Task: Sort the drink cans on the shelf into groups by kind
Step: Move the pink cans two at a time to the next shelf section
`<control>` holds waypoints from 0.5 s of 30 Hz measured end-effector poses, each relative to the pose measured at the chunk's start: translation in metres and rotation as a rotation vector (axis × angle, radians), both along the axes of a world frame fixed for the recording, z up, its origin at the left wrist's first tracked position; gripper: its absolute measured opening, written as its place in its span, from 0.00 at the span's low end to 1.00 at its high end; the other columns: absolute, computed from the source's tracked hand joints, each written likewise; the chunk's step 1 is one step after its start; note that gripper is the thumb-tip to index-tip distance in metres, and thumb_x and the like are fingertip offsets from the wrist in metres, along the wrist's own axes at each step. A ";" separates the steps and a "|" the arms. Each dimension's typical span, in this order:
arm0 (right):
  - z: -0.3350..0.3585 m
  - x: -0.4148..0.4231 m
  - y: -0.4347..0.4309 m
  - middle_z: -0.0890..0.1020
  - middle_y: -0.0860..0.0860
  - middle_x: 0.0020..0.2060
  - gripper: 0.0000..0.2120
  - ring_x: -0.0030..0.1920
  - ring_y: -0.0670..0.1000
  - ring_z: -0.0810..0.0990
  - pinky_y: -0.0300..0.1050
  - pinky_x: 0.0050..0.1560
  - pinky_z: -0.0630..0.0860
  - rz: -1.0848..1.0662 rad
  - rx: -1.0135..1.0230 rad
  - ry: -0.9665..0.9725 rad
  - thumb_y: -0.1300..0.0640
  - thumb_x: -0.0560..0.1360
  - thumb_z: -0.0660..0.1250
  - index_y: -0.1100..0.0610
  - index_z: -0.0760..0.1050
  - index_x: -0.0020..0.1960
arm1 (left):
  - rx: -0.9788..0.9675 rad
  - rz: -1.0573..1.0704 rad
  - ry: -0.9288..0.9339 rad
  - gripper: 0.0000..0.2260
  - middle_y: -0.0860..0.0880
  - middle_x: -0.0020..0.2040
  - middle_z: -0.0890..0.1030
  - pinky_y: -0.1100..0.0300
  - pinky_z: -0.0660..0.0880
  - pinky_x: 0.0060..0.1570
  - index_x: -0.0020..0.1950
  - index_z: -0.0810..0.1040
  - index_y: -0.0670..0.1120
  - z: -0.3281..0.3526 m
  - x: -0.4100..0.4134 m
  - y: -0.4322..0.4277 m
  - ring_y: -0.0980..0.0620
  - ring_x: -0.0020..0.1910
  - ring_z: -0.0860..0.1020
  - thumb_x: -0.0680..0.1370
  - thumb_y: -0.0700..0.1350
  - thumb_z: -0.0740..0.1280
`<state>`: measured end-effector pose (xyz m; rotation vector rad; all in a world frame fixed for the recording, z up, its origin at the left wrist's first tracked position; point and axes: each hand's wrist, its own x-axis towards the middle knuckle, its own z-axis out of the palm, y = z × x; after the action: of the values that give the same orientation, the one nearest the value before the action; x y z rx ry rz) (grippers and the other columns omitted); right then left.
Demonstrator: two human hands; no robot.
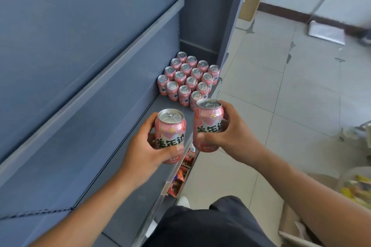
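While standing at the shelf (128, 142), I am gripping one upright pink can (170, 136) in my left hand (144, 150) and another pink can (207, 124) in my right hand (230, 136), near the grouped cans (188, 78).

Two cans held upright side by side, left hand (148, 146) and right hand (230, 136), above shelf (112, 158); block of cans (188, 78) stands behind

shelf (128, 138): grey metal board, running from near left to far right | load: block of pink cans (188, 78) standing upright in tight rows at the far end, against the back panel and end wall | near stretch: lying bare | below: snack packets (180, 176) showing under the front edge
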<state>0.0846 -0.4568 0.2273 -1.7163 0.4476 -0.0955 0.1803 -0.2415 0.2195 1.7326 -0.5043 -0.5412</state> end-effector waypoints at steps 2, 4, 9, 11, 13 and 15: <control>-0.004 0.018 -0.014 0.78 0.42 0.59 0.38 0.57 0.43 0.81 0.39 0.53 0.81 0.020 0.006 -0.002 0.54 0.66 0.81 0.43 0.64 0.69 | -0.005 0.014 0.019 0.30 0.55 0.57 0.83 0.49 0.80 0.55 0.63 0.75 0.63 -0.005 0.014 -0.014 0.51 0.55 0.82 0.63 0.52 0.80; -0.011 0.036 -0.031 0.79 0.42 0.59 0.38 0.58 0.45 0.81 0.43 0.55 0.81 0.046 0.009 -0.005 0.54 0.67 0.80 0.45 0.64 0.70 | 0.000 0.020 0.037 0.30 0.52 0.58 0.83 0.46 0.80 0.56 0.64 0.75 0.59 -0.013 0.026 -0.029 0.49 0.56 0.82 0.65 0.48 0.80; -0.029 0.074 -0.090 0.79 0.43 0.58 0.40 0.58 0.46 0.81 0.46 0.57 0.81 0.153 -0.004 0.027 0.53 0.66 0.81 0.48 0.64 0.72 | 0.027 0.103 0.086 0.31 0.54 0.59 0.82 0.50 0.79 0.57 0.64 0.75 0.60 -0.030 0.048 -0.075 0.51 0.58 0.81 0.64 0.47 0.81; -0.032 0.089 -0.117 0.79 0.41 0.57 0.40 0.56 0.43 0.81 0.42 0.55 0.81 0.203 -0.014 0.057 0.52 0.66 0.81 0.48 0.63 0.71 | 0.026 0.166 0.093 0.31 0.56 0.58 0.83 0.56 0.80 0.54 0.61 0.76 0.65 -0.033 0.053 -0.099 0.53 0.57 0.82 0.64 0.44 0.81; -0.034 0.106 -0.144 0.79 0.40 0.57 0.39 0.55 0.40 0.81 0.38 0.51 0.80 0.257 -0.017 0.071 0.52 0.66 0.81 0.47 0.63 0.70 | 0.014 0.238 0.105 0.31 0.57 0.56 0.83 0.61 0.80 0.49 0.57 0.77 0.68 -0.036 0.058 -0.123 0.54 0.55 0.82 0.63 0.40 0.81; -0.037 0.123 -0.168 0.79 0.41 0.57 0.38 0.56 0.41 0.81 0.39 0.52 0.81 0.312 0.015 0.094 0.52 0.66 0.81 0.45 0.64 0.69 | 0.014 0.325 0.133 0.31 0.56 0.56 0.84 0.62 0.80 0.47 0.57 0.77 0.67 -0.040 0.060 -0.146 0.53 0.55 0.82 0.62 0.41 0.81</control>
<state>0.2075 -0.6246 0.1906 -1.7602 0.2444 0.2142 0.2403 -0.3878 0.1798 1.7346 -0.1205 -0.4230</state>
